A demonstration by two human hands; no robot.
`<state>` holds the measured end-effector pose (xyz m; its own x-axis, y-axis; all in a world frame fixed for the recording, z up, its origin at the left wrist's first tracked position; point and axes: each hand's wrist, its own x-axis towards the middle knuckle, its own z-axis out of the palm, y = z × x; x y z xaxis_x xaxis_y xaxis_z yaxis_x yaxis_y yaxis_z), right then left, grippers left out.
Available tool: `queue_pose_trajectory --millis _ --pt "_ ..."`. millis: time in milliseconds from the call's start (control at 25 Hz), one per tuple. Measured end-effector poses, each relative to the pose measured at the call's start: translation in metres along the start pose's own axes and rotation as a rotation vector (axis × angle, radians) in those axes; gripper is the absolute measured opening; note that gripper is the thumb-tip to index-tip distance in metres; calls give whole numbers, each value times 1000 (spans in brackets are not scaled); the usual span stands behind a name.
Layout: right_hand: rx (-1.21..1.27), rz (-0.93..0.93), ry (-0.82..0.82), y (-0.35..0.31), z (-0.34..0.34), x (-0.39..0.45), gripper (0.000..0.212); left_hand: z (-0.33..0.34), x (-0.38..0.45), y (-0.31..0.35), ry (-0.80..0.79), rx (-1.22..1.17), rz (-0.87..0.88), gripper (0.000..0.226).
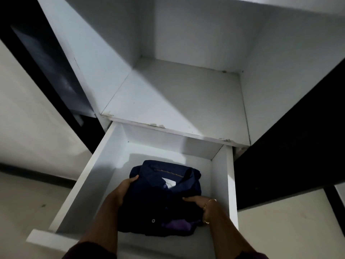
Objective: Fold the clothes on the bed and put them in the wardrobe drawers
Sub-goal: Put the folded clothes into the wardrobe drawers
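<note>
Now, counts first: one pulled-out white wooden drawer [222, 184], one white wardrobe shelf [177, 101] directly above it, one folded dark navy button-up shirt [158, 195], and one purple garment [177, 225] showing from beneath the shirt at its near edge. Two hands in view.

Shirt sits inside the drawer, collar toward the drawer's back wall, closer to the right wall than the left. White neck label visible inside the collar. Whether the bundle rests fully on the drawer floor cannot be told.

Left hand [124, 188]: fingers curled around the shirt's left edge, thumb lying on top of the fabric near the collar, the remaining fingers hidden under the cloth. It grips the shirt.

Right hand [200, 202]: thumb stretched flat across the shirt's right side, other fingers tucked below the fabric and out of sight; it holds the shirt from that side. One thin gold bracelet [208, 208] on this wrist.

Dark cuffs at the bottom edge of the view. Black wardrobe door [291, 146] stands to the drawer's right.
</note>
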<state>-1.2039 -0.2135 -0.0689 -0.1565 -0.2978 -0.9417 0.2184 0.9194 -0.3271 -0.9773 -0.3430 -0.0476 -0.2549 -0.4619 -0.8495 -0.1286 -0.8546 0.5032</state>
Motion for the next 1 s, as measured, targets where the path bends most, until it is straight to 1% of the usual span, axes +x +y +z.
queue_pose_trajectory --millis 80,120,200,240,320,360,400,520,600,640,720,760,800,840,880,920,1000 --pt "-76 40 -6 9 5 8 104 -9 6 1 -5 61 -38 41" --pt "-119 71 -21 9 9 1 106 -13 8 1 -15 74 -48 39" --pt "-189 99 -41 12 18 -8 87 -18 12 0 -19 89 -39 29" --pt "-205 109 -40 16 21 -7 83 -20 14 1 -3 109 -23 23" --pt "-206 115 -47 21 29 -5 85 -25 10 3 94 196 12 14" --pt "-209 108 -56 22 35 -4 86 -28 11 5 127 231 9 14" --pt "-220 96 -55 24 39 -1 87 -32 11 8 143 254 4 18" --pt "-276 77 -53 20 50 -3 89 -52 21 5 216 379 -8 45" --pt "-329 81 -44 19 54 -9 90 -54 19 -1 302 487 45 55" --pt "-359 82 -46 17 56 -14 89 -52 14 -4 372 567 91 57" --pt "-394 50 -42 11 59 -18 85 -43 0 -2 502 837 169 56" --pt "-408 -3 -8 6 60 -18 85 -37 -8 0 553 966 208 54" --pt "-430 -75 77 1 60 -20 86 -30 -19 2 586 1047 249 53" --pt "-491 -156 190 -4 59 -24 87 -20 -31 5 602 1086 286 51" --pt "-586 -253 298 -11 58 -34 84 -10 -43 7 612 1103 326 49" --pt "-701 -365 371 -18 55 -45 78 2 -58 9 630 1112 367 47" --pt "-864 -565 409 -29 50 -75 71 24 -84 10 655 1133 445 45"
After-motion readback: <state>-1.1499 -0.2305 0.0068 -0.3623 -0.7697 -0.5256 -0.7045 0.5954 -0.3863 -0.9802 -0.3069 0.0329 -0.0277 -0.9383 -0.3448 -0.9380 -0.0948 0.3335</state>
